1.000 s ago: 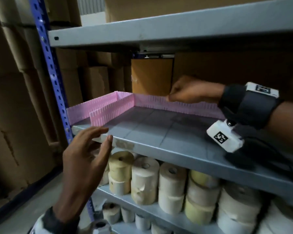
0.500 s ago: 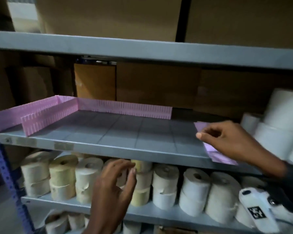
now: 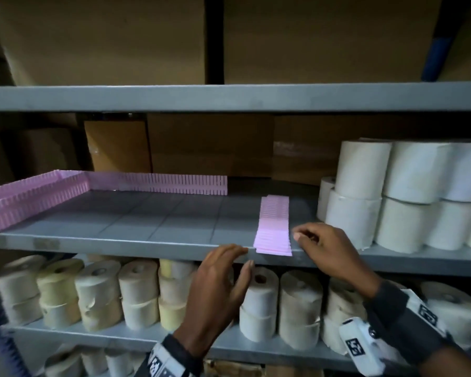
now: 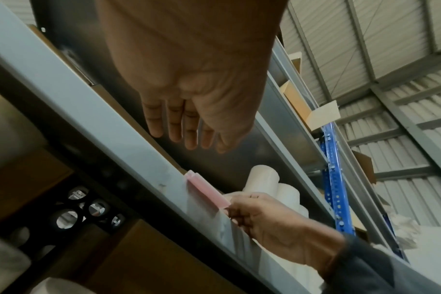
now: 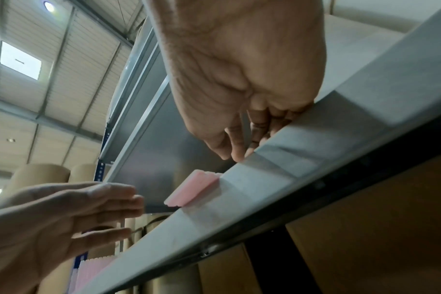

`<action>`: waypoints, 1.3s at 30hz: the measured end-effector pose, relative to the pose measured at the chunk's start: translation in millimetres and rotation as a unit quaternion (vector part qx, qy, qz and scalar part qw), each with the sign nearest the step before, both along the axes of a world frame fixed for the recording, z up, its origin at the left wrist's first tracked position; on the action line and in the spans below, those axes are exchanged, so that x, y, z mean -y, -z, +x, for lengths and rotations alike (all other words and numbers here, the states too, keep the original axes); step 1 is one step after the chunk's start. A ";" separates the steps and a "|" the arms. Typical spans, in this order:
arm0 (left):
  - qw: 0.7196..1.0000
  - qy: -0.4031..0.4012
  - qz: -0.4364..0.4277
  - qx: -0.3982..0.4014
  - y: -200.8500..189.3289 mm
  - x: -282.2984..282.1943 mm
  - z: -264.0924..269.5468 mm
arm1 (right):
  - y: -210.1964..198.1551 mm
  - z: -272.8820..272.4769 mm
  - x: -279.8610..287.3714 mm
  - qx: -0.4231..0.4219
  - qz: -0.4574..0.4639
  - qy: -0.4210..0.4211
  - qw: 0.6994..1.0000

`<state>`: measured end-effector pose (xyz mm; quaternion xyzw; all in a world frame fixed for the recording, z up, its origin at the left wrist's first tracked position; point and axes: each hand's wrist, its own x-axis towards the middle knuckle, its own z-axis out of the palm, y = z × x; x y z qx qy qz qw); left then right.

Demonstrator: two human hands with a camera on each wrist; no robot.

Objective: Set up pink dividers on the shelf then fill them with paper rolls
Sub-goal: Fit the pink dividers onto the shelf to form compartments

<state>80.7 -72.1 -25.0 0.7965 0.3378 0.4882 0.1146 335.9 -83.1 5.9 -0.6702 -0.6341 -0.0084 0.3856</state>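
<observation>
Grey metal shelf [image 3: 152, 238] across the middle of the head view, with brown cardboard boxes [image 3: 210, 145] behind and on the level above. White paper rolls [image 3: 403, 197] stacked two high at the shelf's right end; more rolls [image 3: 136, 295], cream and yellowish, packed along the level below. Pink dividers already standing [image 3: 158, 183] along the back edge and down the left side, two parallel strips on the left meeting the back strip at the corner. Flat stack of spare pink dividers [image 3: 273, 227] lying on the shelf between the standing ones and the white rolls, its near end overhanging the front lip slightly. Right hand [image 3: 324, 248] just beside the stack's right edge, fingers bent over the shelf lip, thumb and forefinger close together near the stack's corner; cannot tell whether touching it, and nothing seen held. Left hand [image 3: 220, 284] in front of the lower rolls, just under the shelf edge and left of the stack, fingers straight and loosely together, gripping nothing, fingertips [image 5: 136, 199] apart from the stack in the right wrist view.
</observation>
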 end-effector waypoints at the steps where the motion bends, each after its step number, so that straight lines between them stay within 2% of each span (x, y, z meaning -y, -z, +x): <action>1: 1.000 0.003 0.000 -0.019 -3.2 -2.9 6.8 | 0.1 -0.6 -2.4 0.018 -0.008 -0.008 1.000; 5: 0.992 0.030 0.004 -0.123 -17.8 -22.7 30.9 | 4.9 -6.6 -4.5 0.095 -0.046 0.022 0.994; 7: 0.985 0.053 -0.010 -0.163 -20.2 -32.6 37.9 | 5.5 -8.3 -1.5 0.094 -0.040 0.037 0.994; 11: 0.984 0.075 0.010 -0.164 -13.8 -43.7 40.2 | 3.9 -9.4 1.1 0.066 -0.031 0.027 0.997; 18: 0.987 0.123 0.084 -0.055 -9.8 -53.0 25.7 | -1.5 -10.9 1.9 -0.026 -0.007 0.018 0.999; 24: 0.982 0.041 0.146 0.111 -16.7 -60.1 -13.7 | -6.5 -11.8 1.9 -0.117 -0.024 0.044 0.992; 27: 0.970 0.055 0.069 0.228 -18.1 -66.6 -34.1 | -8.9 -12.5 -3.0 -0.122 -0.040 0.053 0.990; 31: 0.919 0.099 -0.040 0.379 -24.2 -67.7 -53.1 | -12.9 -13.7 -10.0 -0.133 -0.060 0.056 0.988; 33: 0.903 0.099 -0.069 0.413 -24.0 -69.9 -66.5 | -15.0 -13.7 -13.5 -0.143 -0.043 0.040 0.988; 39: 0.881 0.098 -0.117 0.448 -28.1 -69.3 -111.2 | -26.0 -19.9 -24.0 -0.200 0.042 0.004 0.979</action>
